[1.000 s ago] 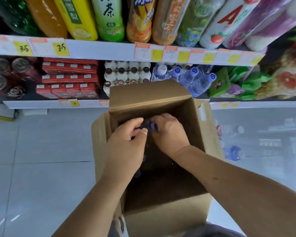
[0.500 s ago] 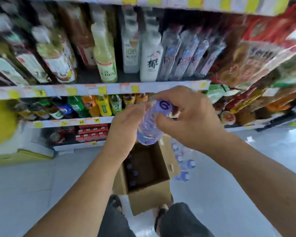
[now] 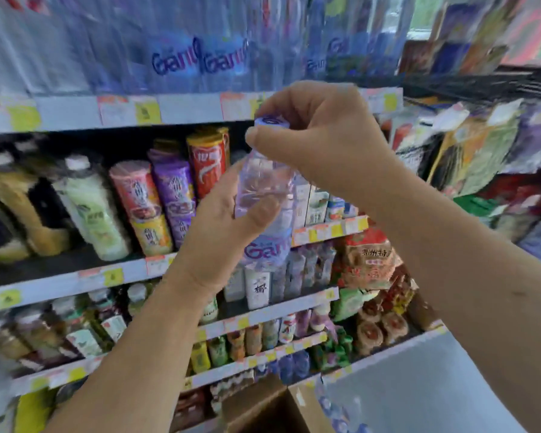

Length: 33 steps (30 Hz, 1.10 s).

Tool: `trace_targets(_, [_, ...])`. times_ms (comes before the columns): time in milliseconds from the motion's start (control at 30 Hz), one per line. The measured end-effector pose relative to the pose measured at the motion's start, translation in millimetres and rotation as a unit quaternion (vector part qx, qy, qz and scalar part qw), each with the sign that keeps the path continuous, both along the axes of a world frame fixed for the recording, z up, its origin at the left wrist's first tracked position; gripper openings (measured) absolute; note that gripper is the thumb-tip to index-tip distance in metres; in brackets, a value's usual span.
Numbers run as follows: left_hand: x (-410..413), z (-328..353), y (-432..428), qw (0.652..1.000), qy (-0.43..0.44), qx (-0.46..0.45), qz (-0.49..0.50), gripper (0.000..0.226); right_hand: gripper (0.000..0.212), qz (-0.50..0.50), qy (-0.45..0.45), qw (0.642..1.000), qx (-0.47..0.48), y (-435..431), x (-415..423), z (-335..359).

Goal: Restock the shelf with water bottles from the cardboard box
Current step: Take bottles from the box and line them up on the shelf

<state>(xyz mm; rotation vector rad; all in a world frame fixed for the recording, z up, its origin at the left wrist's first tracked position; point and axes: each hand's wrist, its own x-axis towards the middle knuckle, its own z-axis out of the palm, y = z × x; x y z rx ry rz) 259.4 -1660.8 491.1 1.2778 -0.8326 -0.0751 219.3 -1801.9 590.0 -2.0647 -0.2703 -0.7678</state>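
A clear water bottle (image 3: 264,195) with a blue cap and blue lettering is held upright in front of the shelves. My left hand (image 3: 222,220) grips its body from the left, thumb across the front. My right hand (image 3: 322,135) pinches the cap and neck from above. The top shelf (image 3: 188,110) carries a row of large water bottles (image 3: 200,54) with the same blue lettering. The cardboard box (image 3: 263,404) stands on the floor at the bottom edge, only its top flaps showing.
Shelves below the top one hold cups, drink bottles and cartons (image 3: 156,201). Snack bags (image 3: 369,264) fill the right section. Several loose water bottles (image 3: 338,407) lie on the floor beside the box. The image is blurred by motion.
Both hands took a bottle out of the box and lifted it from floor level up to near the top shelf. The view swung upward from the box to the upper shelves.
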Motion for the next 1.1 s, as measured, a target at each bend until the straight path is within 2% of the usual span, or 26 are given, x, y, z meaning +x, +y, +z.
trace_targets(100, [11.0,29.3,0.1,1.0,-0.011,-0.01,-0.01,0.063,0.011,-0.005,-0.015,1.0,0.01,4.3,4.5,25.9])
trace_targets(233, [21.9,61.8,-4.4,0.999,0.03,-0.035,-0.013,0.058,0.049,-0.011,-0.015,0.997,0.071,-10.5,3.6,28.3])
trace_targets(333, [31.5,82.9,-15.8,0.996,0.065,-0.065,0.001,0.041,0.065,0.004,0.041,0.997,0.067,-26.7,2.4,10.3])
trace_targets(467, [47.9,104.9,-43.6,0.995,0.057,-0.078,-0.016,0.038,0.058,0.042,0.063,0.997,0.018,-46.2,16.6,2.2])
trace_targets(533, [54.8,119.4,-64.5,0.997,0.041,-0.062,-0.009,0.041,0.057,0.035,0.051,0.998,0.023,-63.6,25.9,12.0])
trace_targets(667, [78.3,152.6,-113.4,0.999,0.009,-0.032,0.039,0.046,0.042,0.057,0.023,0.997,0.038,-109.4,50.6,44.0])
trace_targets(700, [84.5,161.4,-125.0,0.998,0.006,-0.022,0.053,0.053,0.044,0.057,0.02,0.997,0.05,-121.3,59.5,51.0])
trace_targets(767, [100.5,174.2,-144.7,0.996,0.01,-0.01,0.087,0.072,0.055,0.026,0.018,0.999,0.043,-144.6,81.4,62.1])
trace_targets(800, [108.0,177.7,-152.5,0.995,0.013,-0.01,0.102,0.073,0.062,-0.003,0.017,1.0,0.025,-155.5,93.2,66.3])
trace_targets(900, [119.9,176.6,-168.6,0.991,0.018,-0.001,0.133,0.055,0.073,-0.077,0.018,0.997,-0.021,-186.0,133.5,72.9])
trace_targets(967, [124.6,170.7,-175.4,0.989,0.03,0.022,0.145,0.04,0.07,-0.104,0.035,0.993,-0.043,-202.4,161.2,72.3])
trace_targets(1100, [133.9,161.9,-186.1,0.986,0.028,0.055,0.153,0.057,0.057,-0.146,0.083,0.983,-0.081,-225.7,207.7,64.4])
